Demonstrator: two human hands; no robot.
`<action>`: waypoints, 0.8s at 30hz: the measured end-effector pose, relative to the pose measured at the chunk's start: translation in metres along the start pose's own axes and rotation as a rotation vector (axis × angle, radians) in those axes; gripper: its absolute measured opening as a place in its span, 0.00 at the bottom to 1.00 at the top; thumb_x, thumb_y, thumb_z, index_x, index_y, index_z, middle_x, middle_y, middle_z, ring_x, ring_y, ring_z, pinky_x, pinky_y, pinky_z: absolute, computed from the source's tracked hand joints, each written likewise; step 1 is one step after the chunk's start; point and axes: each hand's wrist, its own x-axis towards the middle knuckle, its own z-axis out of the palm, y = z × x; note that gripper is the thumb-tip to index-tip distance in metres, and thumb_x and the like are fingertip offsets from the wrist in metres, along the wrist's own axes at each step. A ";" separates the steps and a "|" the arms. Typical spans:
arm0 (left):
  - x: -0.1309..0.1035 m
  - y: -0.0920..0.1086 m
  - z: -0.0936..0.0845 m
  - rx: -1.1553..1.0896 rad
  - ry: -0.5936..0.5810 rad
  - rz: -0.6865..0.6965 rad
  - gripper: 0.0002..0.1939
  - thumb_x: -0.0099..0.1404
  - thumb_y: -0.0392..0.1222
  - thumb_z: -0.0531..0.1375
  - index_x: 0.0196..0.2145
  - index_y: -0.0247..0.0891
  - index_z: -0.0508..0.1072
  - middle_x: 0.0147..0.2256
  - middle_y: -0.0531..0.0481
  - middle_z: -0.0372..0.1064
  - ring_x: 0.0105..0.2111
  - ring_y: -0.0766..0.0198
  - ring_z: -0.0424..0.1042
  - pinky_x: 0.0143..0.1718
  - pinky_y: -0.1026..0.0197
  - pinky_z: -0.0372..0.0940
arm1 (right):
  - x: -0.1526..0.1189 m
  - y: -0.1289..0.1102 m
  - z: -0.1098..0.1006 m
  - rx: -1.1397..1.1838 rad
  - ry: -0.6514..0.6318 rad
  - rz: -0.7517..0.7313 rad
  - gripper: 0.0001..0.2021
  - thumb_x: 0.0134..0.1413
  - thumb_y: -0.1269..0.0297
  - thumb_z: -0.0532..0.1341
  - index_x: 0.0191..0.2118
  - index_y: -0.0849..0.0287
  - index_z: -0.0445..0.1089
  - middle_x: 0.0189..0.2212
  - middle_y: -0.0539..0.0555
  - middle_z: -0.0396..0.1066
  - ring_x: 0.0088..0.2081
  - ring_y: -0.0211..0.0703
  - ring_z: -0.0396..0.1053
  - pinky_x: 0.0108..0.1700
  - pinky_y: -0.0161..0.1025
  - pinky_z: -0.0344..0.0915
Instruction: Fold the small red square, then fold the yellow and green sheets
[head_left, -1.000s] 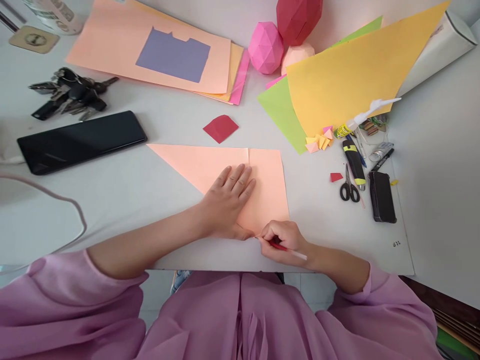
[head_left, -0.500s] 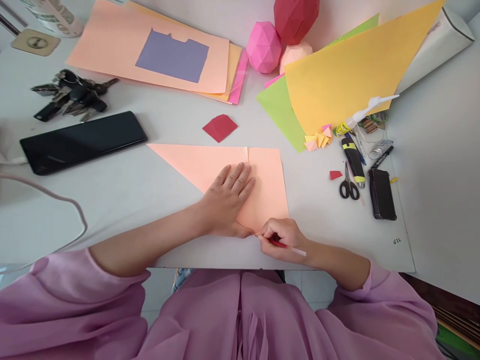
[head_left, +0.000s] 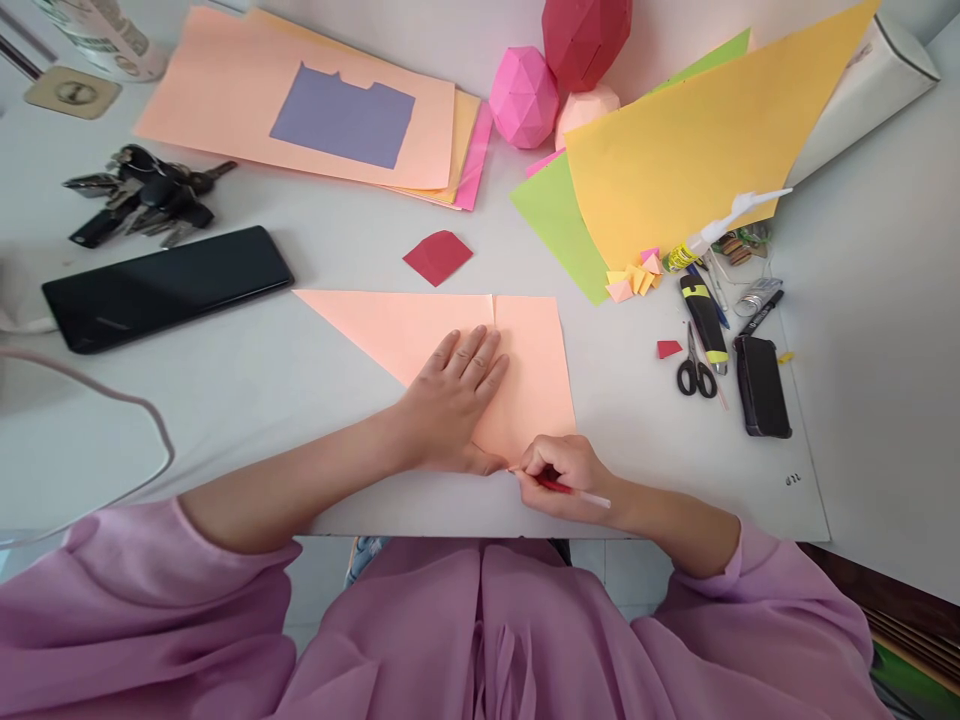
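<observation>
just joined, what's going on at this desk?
A person has both hands at a peach paper sheet near the front edge of the desk. The left hand lies flat on the sheet. The right hand grips a slim red tool, its tip by the left thumb at the sheet's near edge; whether it touches the paper is too small to tell. A red paper piece lies just beyond the sheet, and scissors lie off to the right.
</observation>
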 end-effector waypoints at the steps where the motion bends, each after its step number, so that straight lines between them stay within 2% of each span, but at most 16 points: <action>1: 0.000 0.000 0.000 -0.001 -0.003 -0.001 0.61 0.48 0.76 0.51 0.65 0.24 0.44 0.67 0.30 0.32 0.66 0.40 0.27 0.63 0.41 0.27 | 0.000 0.000 0.000 0.001 -0.001 0.003 0.10 0.48 0.72 0.57 0.23 0.56 0.54 0.21 0.46 0.64 0.20 0.30 0.58 0.22 0.29 0.55; 7: 0.001 0.001 -0.002 0.014 -0.034 -0.004 0.62 0.48 0.76 0.51 0.64 0.21 0.43 0.66 0.26 0.29 0.66 0.40 0.26 0.63 0.42 0.26 | 0.000 0.000 -0.001 0.007 -0.001 0.004 0.11 0.48 0.72 0.57 0.23 0.56 0.54 0.21 0.46 0.64 0.20 0.30 0.58 0.21 0.29 0.56; 14: 0.001 0.001 -0.002 0.020 -0.022 -0.001 0.61 0.48 0.76 0.50 0.65 0.25 0.42 0.67 0.32 0.32 0.66 0.40 0.27 0.62 0.40 0.28 | 0.000 0.000 0.000 0.007 0.007 0.005 0.11 0.47 0.73 0.57 0.23 0.56 0.53 0.20 0.46 0.63 0.20 0.30 0.58 0.21 0.29 0.54; 19: 0.001 0.001 -0.002 0.019 -0.026 -0.015 0.62 0.48 0.76 0.51 0.65 0.24 0.43 0.67 0.30 0.31 0.66 0.40 0.27 0.63 0.42 0.27 | 0.000 0.001 -0.001 0.015 0.000 0.012 0.11 0.48 0.71 0.58 0.22 0.56 0.53 0.20 0.46 0.62 0.20 0.30 0.58 0.21 0.29 0.55; 24: 0.001 0.000 0.000 0.010 -0.011 0.001 0.62 0.48 0.77 0.50 0.65 0.24 0.43 0.67 0.29 0.30 0.66 0.41 0.26 0.62 0.42 0.27 | -0.001 0.001 -0.001 0.028 -0.004 0.046 0.12 0.48 0.70 0.59 0.22 0.57 0.54 0.20 0.45 0.60 0.20 0.29 0.54 0.21 0.29 0.52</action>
